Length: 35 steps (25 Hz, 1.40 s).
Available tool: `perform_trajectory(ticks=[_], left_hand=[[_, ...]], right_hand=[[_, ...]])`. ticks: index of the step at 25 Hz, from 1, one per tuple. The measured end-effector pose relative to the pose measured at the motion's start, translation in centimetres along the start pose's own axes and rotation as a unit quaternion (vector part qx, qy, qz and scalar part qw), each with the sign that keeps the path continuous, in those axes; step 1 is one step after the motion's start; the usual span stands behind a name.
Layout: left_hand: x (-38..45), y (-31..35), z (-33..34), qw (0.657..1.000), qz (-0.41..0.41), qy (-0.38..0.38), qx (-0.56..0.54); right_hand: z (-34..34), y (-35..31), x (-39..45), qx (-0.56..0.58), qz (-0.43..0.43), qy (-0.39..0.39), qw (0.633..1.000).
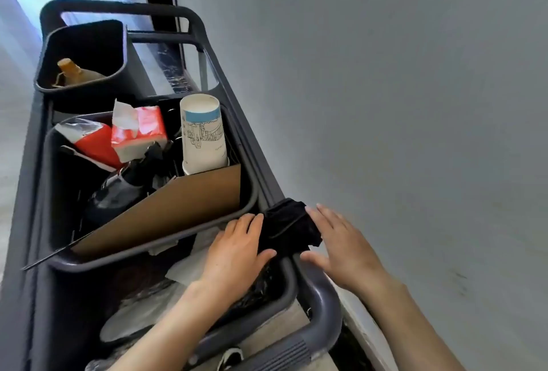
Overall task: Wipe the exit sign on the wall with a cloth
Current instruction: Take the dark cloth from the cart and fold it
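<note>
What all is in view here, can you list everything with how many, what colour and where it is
dark grey cleaning cart: one, along the grey wall
grey wall: one, on the right
small black bin: one, far end of the cart
bottle with an orange cap: one, inside the small bin
large black bin: one, middle of the cart
white paper cup stack: one, blue band, upside down in the large bin
red and white tissue pack: one, in the large bin
brown cardboard sheet: one, leaning in the large bin
black cloth: one, draped over the cart rail
left hand: on the cloth
right hand: on the cloth
</note>
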<state>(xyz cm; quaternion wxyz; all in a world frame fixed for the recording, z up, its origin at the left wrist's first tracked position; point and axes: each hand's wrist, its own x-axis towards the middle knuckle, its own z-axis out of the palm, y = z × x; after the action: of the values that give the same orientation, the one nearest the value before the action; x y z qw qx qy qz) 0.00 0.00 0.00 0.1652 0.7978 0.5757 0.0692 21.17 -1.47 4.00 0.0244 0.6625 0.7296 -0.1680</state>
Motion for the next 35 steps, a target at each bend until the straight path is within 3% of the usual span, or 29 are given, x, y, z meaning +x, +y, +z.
perform_trajectory(ticks=[7,13,17,25,29,35], left_hand=[[2.2,-0.4,1.4,0.989,-0.054,-0.052,-0.131],[3.5,-0.7,1.7,0.977,-0.072,-0.046,-0.195],[3.8,-0.5,1.2,0.984,-0.054,-0.036,-0.169],[3.3,3.5,-1.5,0.968,0.035,-0.097,-0.229],[2.4,10.8,-1.8,0.953,0.117,-0.091,-0.265],[-0.9,23.9,1.0,0.907,0.193,-0.170,-0.332]], right_hand=[[0.4,1.1,3.8,0.088,-0.027,-0.039,0.995],[1.0,2.2,5.6,0.153,-0.025,-0.075,0.985],[1.4,2.3,5.2,0.177,-0.003,-0.057,0.983],[0.3,5.3,-1.5,0.235,0.048,-0.020,0.971],[-1.1,9.4,-9.1,0.353,0.115,0.065,0.926],[-1.5,15.7,-23.5,0.455,0.211,0.197,0.843]])
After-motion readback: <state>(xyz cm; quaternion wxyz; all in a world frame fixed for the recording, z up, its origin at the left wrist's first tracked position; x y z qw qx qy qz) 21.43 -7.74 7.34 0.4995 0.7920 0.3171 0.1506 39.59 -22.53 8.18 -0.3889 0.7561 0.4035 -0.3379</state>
